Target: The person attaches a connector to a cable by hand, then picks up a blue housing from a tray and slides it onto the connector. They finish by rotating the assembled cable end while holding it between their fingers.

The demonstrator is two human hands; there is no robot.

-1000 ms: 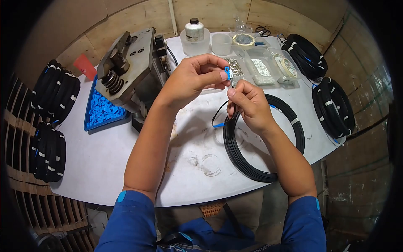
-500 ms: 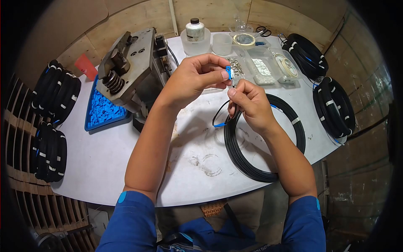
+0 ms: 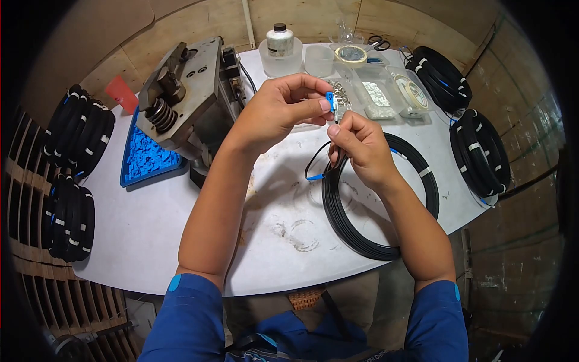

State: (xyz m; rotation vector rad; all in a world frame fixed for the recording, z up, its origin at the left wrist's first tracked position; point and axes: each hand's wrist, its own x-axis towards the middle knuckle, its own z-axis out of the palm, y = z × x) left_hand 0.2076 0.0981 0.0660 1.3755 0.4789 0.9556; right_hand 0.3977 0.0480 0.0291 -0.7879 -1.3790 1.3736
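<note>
A: What did the left hand (image 3: pixel 274 114) have?

B: A small blue plug (image 3: pixel 329 100), pinched between thumb and forefinger tips above the table (image 3: pixel 151 223), just in front of the trays. The right hand (image 3: pixel 362 151) sat right below it, thumb and forefinger pressed together on the thin end of the black cable (image 3: pixel 333 158), which pointed up at the plug.

A: How did those look to handle?

B: The plug seemed light, hard plastic, and small enough to slip, so I'd judge a fingertip grip on its flat sides was right. The cable looked springy, holding its loop; its bare tip was probably delicate. Best held close behind the tip, as it was.

A: And the rest of the cable?

B: It ran down into a coil (image 3: pixel 380 199) lying flat on the table under the right wrist, with a blue-ended tail (image 3: pixel 314 177) lying just beside the coil.

A: The surface?

B: White, round-edged, scuffed with ring marks. A metal press (image 3: pixel 181 90) stood at the back left beside a tray of blue parts (image 3: pixel 145 158). Clear tubs (image 3: pixel 377 95), tape rolls (image 3: pixel 351 55), a bottle (image 3: pixel 279 40) and scissors (image 3: pixel 379 43) lined the far edge. More coils (image 3: pixel 479 154) lay right, others (image 3: pixel 75 130) left. Plywood walls (image 3: pixel 289 18) stood close around.
</note>
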